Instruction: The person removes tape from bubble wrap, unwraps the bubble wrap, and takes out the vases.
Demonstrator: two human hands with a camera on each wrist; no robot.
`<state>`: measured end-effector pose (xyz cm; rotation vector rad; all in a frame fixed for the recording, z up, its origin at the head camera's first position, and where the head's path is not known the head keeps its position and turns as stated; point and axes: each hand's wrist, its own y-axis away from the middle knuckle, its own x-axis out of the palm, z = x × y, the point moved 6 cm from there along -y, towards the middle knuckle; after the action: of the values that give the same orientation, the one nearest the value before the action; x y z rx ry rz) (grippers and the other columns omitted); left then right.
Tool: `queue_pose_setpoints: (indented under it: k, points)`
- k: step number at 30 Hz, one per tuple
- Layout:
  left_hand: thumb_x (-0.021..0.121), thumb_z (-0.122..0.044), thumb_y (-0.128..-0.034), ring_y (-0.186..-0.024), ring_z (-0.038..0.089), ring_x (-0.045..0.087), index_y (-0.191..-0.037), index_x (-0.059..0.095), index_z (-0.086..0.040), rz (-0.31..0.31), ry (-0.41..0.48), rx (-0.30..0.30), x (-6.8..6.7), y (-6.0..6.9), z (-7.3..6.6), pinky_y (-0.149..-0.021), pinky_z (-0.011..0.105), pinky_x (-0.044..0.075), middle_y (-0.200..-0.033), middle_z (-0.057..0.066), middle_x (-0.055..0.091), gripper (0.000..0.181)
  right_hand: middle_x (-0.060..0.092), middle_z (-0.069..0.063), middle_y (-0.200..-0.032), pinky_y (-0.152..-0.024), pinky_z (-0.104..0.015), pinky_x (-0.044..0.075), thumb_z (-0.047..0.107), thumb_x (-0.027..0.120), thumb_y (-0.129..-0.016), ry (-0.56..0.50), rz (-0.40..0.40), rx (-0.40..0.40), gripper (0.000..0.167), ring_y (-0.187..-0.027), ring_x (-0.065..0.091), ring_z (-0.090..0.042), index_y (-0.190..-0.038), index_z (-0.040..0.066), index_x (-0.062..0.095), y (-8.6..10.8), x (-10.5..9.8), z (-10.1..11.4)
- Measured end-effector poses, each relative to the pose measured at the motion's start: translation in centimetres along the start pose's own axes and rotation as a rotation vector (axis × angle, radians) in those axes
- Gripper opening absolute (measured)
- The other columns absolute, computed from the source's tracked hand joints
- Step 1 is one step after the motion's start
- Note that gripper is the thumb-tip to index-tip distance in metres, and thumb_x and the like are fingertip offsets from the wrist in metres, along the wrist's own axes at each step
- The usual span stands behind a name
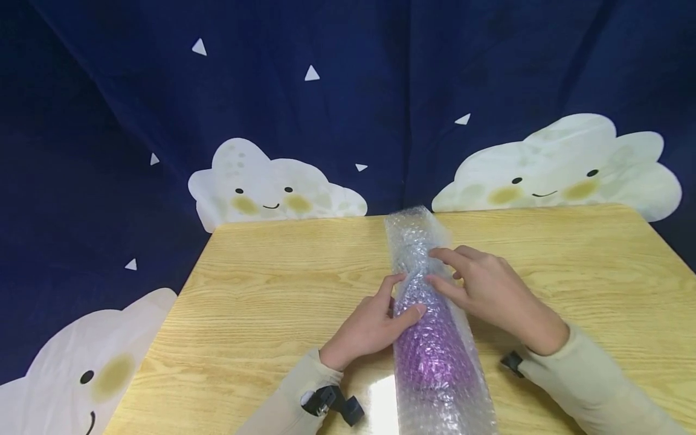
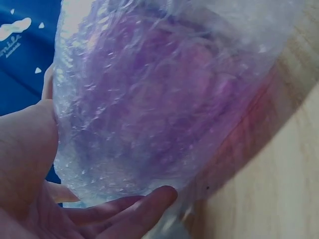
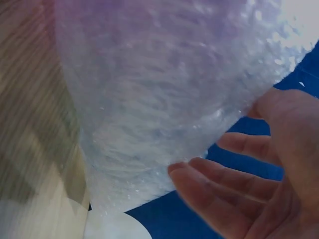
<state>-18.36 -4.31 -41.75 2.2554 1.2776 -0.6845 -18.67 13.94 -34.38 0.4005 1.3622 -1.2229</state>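
Observation:
A long bundle of clear bubble wrap (image 1: 435, 356) lies lengthwise on the table, with a shiny purple thing inside whose kind the wrap hides. My left hand (image 1: 372, 326) holds the bundle's left side, thumb on top and fingers along the edge; in the left wrist view those fingers (image 2: 149, 209) curve along the wrap. From the right, my right hand (image 1: 489, 290) touches the narrower far part with its fingertips. The right wrist view shows these fingers (image 3: 209, 194) loosely bent and spread at the wrap's edge, not closed round it.
The wooden table (image 1: 283, 272) reaches back to a dark blue curtain (image 1: 348, 121) printed with smiling clouds and small white triangles. The far end of the wrap reaches the table's back edge. Dark wrist devices (image 1: 331, 403) sit on both sleeves.

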Motion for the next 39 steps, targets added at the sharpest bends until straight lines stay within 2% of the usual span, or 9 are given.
queue_pose_setpoints:
  k: [4, 9, 15, 20, 23, 25, 28, 34, 39]
  points:
    - [0.054, -0.067, -0.0975, -0.068, 0.006, 0.063, -0.161, 0.03, -0.026, 0.005, -0.019, 0.007, -0.2, 0.0, -0.1, -0.064, 0.025, 0.054, -0.09, -0.001, 0.068, 0.079, 0.076, -0.012, -0.095, -0.054, -0.033, 0.058, 0.032, 0.075, -0.092, 0.02, -0.043, -0.047, 0.038, -0.065, 0.071, -0.016, -0.124, 0.012, 0.072, 0.0, 0.1, 0.3]
    - [0.054, -0.068, -0.097, -0.068, 0.006, 0.063, -0.16, 0.031, -0.025, 0.005, -0.046, 0.008, -0.4, -0.1, -0.2, -0.063, 0.024, 0.053, -0.091, -0.001, 0.069, 0.08, 0.076, -0.012, -0.093, -0.055, -0.034, 0.059, 0.031, 0.074, -0.092, 0.028, -0.053, -0.059, 0.034, -0.064, 0.07, -0.014, -0.119, 0.01, 0.075, 0.0, 0.4, 0.4]
    - [0.055, -0.074, -0.0934, -0.082, 0.007, 0.068, -0.16, 0.033, -0.031, -0.004, -0.079, -0.033, -1.0, -0.1, -0.3, -0.071, 0.026, 0.055, -0.113, 0.008, 0.075, 0.083, 0.075, -0.011, -0.09, -0.053, -0.031, 0.057, 0.029, 0.075, -0.091, 0.035, -0.077, -0.085, 0.032, -0.062, 0.067, -0.012, -0.116, 0.009, 0.076, 0.0, 0.5, 0.5]
    - [0.056, -0.073, -0.0932, -0.081, 0.009, 0.069, -0.161, 0.029, -0.026, -0.045, -0.053, -0.054, -1.4, -0.3, -0.2, -0.072, 0.028, 0.056, -0.121, 0.011, 0.074, 0.088, 0.075, -0.012, -0.091, -0.053, -0.028, 0.057, 0.028, 0.075, -0.091, 0.021, -0.072, -0.088, 0.03, -0.062, 0.067, -0.01, -0.115, 0.01, 0.078, 0.0, 0.6, 0.5]
    - [0.056, -0.073, -0.0935, -0.094, 0.016, 0.07, -0.163, 0.024, -0.02, -0.093, -0.049, -0.036, -1.6, -0.6, -0.4, -0.08, 0.036, 0.058, -0.133, 0.013, 0.068, 0.093, 0.075, -0.011, -0.09, -0.053, -0.027, 0.056, 0.026, 0.075, -0.091, 0.017, -0.079, -0.097, 0.029, -0.061, 0.065, -0.009, -0.115, 0.01, 0.079, 0.0, 0.6, 0.7]
    - [0.054, -0.075, -0.0931, -0.109, 0.023, 0.068, -0.164, 0.021, -0.019, -0.121, -0.057, -0.029, -1.7, -0.8, -0.5, -0.09, 0.043, 0.059, -0.145, 0.015, 0.058, 0.096, 0.075, -0.01, -0.09, -0.052, -0.028, 0.056, 0.025, 0.076, -0.09, 0.016, -0.086, -0.104, 0.028, -0.06, 0.064, -0.008, -0.114, 0.01, 0.079, 0.0, 0.6, 0.8]
    - [0.053, -0.075, -0.0935, -0.122, 0.033, 0.063, -0.164, 0.02, -0.018, -0.152, -0.072, -0.014, -1.6, -1.1, -0.7, -0.1, 0.053, 0.056, -0.157, 0.018, 0.042, 0.097, 0.075, -0.01, -0.09, -0.053, -0.028, 0.056, 0.024, 0.076, -0.09, 0.018, -0.09, -0.108, 0.029, -0.059, 0.063, -0.007, -0.115, 0.011, 0.079, 0.0, 0.5, 0.8]
    - [0.055, -0.072, -0.0943, -0.123, 0.037, 0.063, -0.165, 0.018, -0.019, -0.185, -0.071, 0.012, -1.8, -1.6, -1.1, -0.103, 0.055, 0.055, -0.163, 0.016, 0.03, 0.096, 0.074, -0.01, -0.089, -0.054, -0.031, 0.058, 0.025, 0.077, -0.09, 0.042, -0.09, -0.116, 0.029, -0.061, 0.064, -0.01, -0.116, 0.011, 0.079, -0.1, 0.6, 0.9]
    - [0.053, -0.073, -0.0946, -0.125, 0.042, 0.063, -0.167, 0.012, -0.029, -0.183, -0.061, 0.032, -1.9, -2.3, -1.6, -0.102, 0.059, 0.055, -0.167, 0.016, 0.024, 0.094, 0.074, -0.01, -0.09, -0.056, -0.033, 0.059, 0.025, 0.075, -0.091, 0.046, -0.071, -0.108, 0.03, -0.062, 0.063, -0.01, -0.117, 0.011, 0.079, 0.0, 0.5, 0.8]
